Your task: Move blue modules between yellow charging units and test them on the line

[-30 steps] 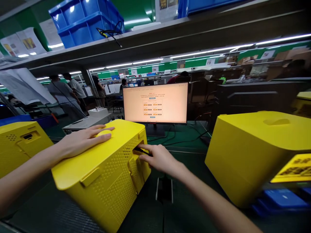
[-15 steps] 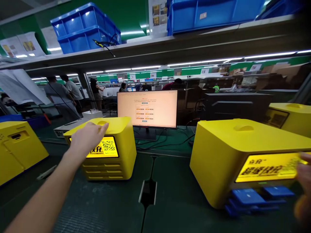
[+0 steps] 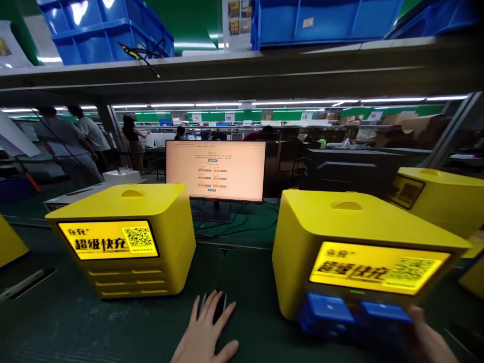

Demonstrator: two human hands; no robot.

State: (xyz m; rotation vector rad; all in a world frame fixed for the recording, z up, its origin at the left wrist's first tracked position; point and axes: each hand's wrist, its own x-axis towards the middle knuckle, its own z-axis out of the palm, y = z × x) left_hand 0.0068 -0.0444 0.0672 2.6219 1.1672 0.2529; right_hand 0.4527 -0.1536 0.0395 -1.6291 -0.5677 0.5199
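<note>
My left hand (image 3: pixel 207 330) lies flat and open on the dark green mat, fingers spread over a small slot (image 3: pixel 218 305) in the bench. It is in front of the left yellow charging cabinet (image 3: pixel 124 237), which faces me with its lit QR panel. My right hand (image 3: pixel 429 343) is at the bottom right, blurred, against the right one of the blue power banks (image 3: pixel 383 315) that stick out under the right yellow cabinet (image 3: pixel 355 237). Whether its fingers close on the bank is not visible.
A monitor (image 3: pixel 215 170) stands behind the two cabinets with cables at its foot. A third yellow cabinet (image 3: pixel 434 196) sits at the far right. Blue bins (image 3: pixel 109 30) rest on the overhead shelf. Several people stand in the left background.
My left hand left the top of the left cabinet and came down flat on the mat. That cabinet now faces me. My right hand reached the blue power banks. The view dropped lower.
</note>
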